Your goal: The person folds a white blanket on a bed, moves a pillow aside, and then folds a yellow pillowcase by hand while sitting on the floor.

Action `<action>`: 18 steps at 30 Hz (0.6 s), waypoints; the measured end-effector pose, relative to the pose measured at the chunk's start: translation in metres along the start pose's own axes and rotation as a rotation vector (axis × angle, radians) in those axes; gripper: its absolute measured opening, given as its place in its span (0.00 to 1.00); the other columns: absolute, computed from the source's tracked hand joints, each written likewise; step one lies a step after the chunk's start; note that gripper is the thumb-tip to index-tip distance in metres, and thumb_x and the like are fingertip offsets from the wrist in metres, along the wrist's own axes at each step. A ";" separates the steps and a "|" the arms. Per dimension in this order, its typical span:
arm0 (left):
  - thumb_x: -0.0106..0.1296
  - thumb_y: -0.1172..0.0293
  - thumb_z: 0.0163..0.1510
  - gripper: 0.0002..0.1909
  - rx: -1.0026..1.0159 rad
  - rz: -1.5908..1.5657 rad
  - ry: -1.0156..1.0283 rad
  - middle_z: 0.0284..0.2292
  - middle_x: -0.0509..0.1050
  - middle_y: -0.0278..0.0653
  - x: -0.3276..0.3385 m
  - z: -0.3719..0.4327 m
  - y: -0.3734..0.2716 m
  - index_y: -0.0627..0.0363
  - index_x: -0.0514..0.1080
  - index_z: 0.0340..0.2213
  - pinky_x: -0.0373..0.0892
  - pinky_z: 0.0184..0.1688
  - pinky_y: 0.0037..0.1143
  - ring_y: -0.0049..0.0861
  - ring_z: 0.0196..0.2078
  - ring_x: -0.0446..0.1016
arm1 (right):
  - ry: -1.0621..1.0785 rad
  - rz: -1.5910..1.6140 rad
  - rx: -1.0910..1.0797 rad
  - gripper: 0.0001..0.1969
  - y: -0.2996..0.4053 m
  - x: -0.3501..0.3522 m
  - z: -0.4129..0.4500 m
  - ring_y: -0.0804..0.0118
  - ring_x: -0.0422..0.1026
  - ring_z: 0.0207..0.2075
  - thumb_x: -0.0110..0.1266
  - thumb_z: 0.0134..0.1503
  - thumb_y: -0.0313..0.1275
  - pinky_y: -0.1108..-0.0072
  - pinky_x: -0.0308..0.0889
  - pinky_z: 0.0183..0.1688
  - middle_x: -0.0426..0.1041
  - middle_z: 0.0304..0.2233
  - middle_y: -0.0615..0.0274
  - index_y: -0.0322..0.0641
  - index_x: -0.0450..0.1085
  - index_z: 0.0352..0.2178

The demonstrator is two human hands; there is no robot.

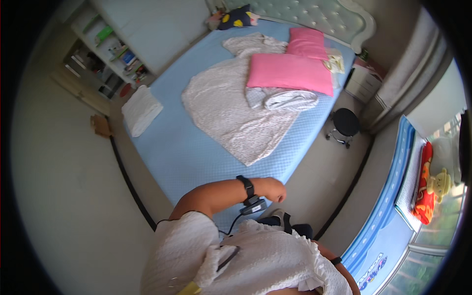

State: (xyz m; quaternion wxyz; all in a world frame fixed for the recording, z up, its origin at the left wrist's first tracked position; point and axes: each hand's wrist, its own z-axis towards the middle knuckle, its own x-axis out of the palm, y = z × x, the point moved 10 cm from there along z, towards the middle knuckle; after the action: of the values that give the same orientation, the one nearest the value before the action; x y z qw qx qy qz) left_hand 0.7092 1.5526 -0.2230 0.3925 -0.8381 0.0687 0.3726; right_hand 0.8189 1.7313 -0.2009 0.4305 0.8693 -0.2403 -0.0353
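Observation:
My left hand (276,190) is held out in front of me over the bed's near corner, its fingers curled in a fist with nothing visible in it. A black wrist strap (247,187) sits on that arm, with a small dark device (253,207) hanging from it on a cable. My right hand (321,250) is low at my side, mostly hidden behind the ruffled edge of my white top (258,261); a dark strap crosses its wrist. Before me lies the light blue quilted bed (173,155), with a rumpled pale patterned blanket (221,96) spread on it.
Two pink pillows (291,72) lie near the tufted headboard (295,14). Folded white bedding (142,108) rests on the bed's left edge. A black wheeled stool (346,122) stands right of the bed. At the window sill are an orange-red cloth (424,195) and a yellow plush toy (440,184).

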 end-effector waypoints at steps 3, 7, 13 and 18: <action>0.49 0.66 0.42 0.12 0.084 -0.482 0.207 0.27 0.74 0.37 0.054 0.026 -0.008 0.54 0.72 0.32 0.66 0.31 0.26 0.25 0.30 0.71 | 0.030 0.490 0.175 0.21 -0.024 -0.031 0.020 0.72 0.63 0.44 0.55 0.47 0.29 0.79 0.58 0.48 0.67 0.43 0.67 0.39 0.63 0.45; 0.44 0.62 0.51 0.15 -0.086 -0.726 0.357 0.31 0.73 0.33 0.051 0.063 -0.009 0.58 0.69 0.37 0.65 0.35 0.24 0.20 0.32 0.68 | 0.073 0.349 0.237 0.16 -0.032 -0.108 0.024 0.74 0.65 0.39 0.49 0.49 0.30 0.80 0.59 0.44 0.68 0.38 0.67 0.38 0.65 0.41; 0.43 0.59 0.52 0.15 -0.222 -0.726 0.516 0.28 0.71 0.28 -0.030 0.124 0.041 0.56 0.69 0.35 0.63 0.34 0.22 0.16 0.31 0.65 | 0.034 0.008 0.083 0.14 0.024 -0.243 0.050 0.76 0.63 0.34 0.44 0.51 0.34 0.81 0.59 0.40 0.68 0.34 0.68 0.38 0.66 0.38; 0.43 0.55 0.53 0.21 -0.271 -0.759 0.495 0.34 0.71 0.34 -0.088 0.199 0.065 0.62 0.67 0.40 0.62 0.40 0.21 0.19 0.36 0.66 | 0.189 0.120 0.061 0.20 0.051 -0.332 0.085 0.78 0.63 0.38 0.42 0.53 0.41 0.83 0.58 0.43 0.67 0.37 0.69 0.40 0.64 0.42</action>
State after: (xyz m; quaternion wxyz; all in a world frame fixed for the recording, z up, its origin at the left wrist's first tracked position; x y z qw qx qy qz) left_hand 0.5069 1.6338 -0.2854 0.3598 -0.9113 -0.2004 -0.0026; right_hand 0.4834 1.7919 -0.2635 0.4260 0.8654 -0.2513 0.0801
